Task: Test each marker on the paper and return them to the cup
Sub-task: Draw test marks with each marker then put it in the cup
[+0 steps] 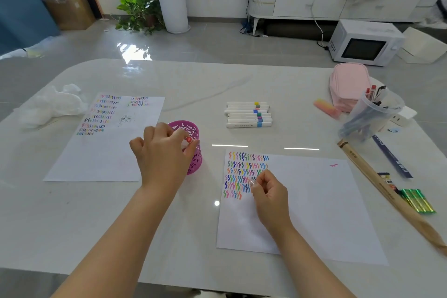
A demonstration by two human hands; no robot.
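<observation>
Item, left hand (159,155): mine, over the rim of the pink cup (194,163), thumb and forefinger pinching what I take to be a marker (189,139); only its red end shows, the rest hidden behind my fingers, so I hedge on that. Item, right hand (268,192): resting on the near paper (326,201) beside the rows of coloured squiggles, fingers curled with thumb against forefinger; whether anything is held there I cannot tell. Item, markers (249,115): a row of white ones lying side by side on the table (217,84), beyond the paper and well apart from the cup. Item, second sheet (104,152): left of the cup, also covered in test marks. Item, clear tub of pens (372,116) and pink pencil case (348,82): far right, not part of this job. Step in hand, as I judge it: returning one tested marker to the cup. Next move calls for letting it go inside, then reaching across to the row for another, uncapping it and drawing a fresh squiggle at the end of the last line.
</observation>
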